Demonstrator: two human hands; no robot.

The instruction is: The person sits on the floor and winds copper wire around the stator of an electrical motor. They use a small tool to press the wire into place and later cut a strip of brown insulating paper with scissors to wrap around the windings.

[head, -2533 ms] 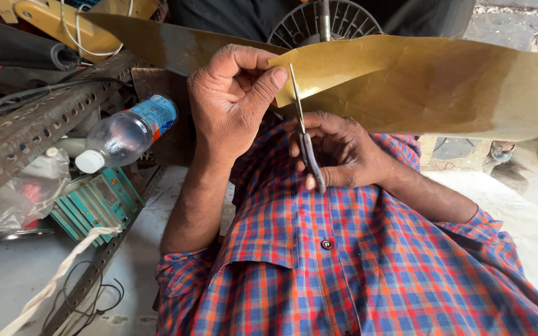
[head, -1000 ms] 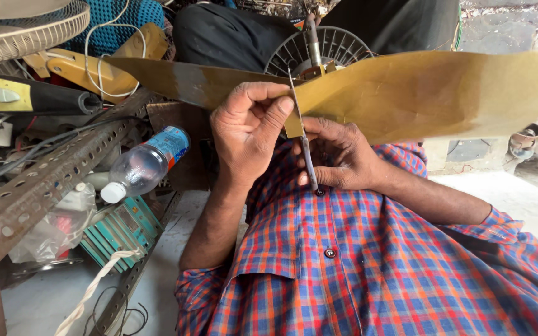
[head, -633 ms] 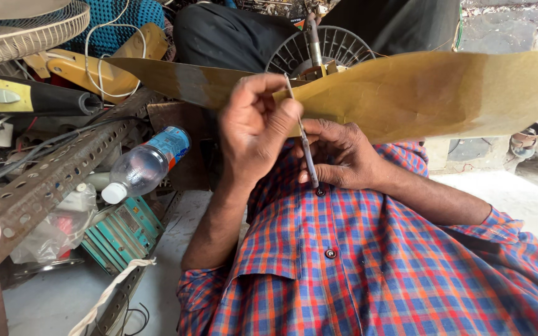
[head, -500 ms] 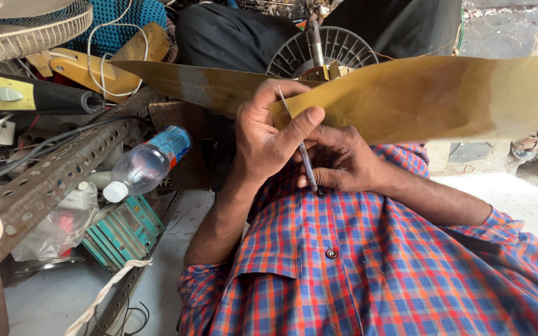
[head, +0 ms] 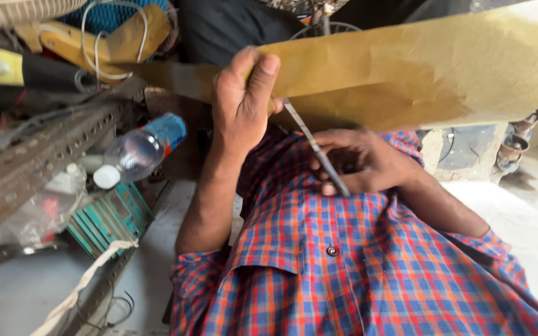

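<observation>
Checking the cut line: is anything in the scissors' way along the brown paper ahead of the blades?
Nothing visible blocks it. The scissors in the right hand meet the brown paper sheet just beside the left hand, whose fingers pinch the sheet left of the blades.

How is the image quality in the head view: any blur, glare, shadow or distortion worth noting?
Head view: even daylight, no harsh glare; the pale floor at right is washed out. The left hand and the brown paper sheet are slightly soft. The sheet shades the right hand and scissors. The checked shirt is sharp; edges bend like a wide lens.
</observation>
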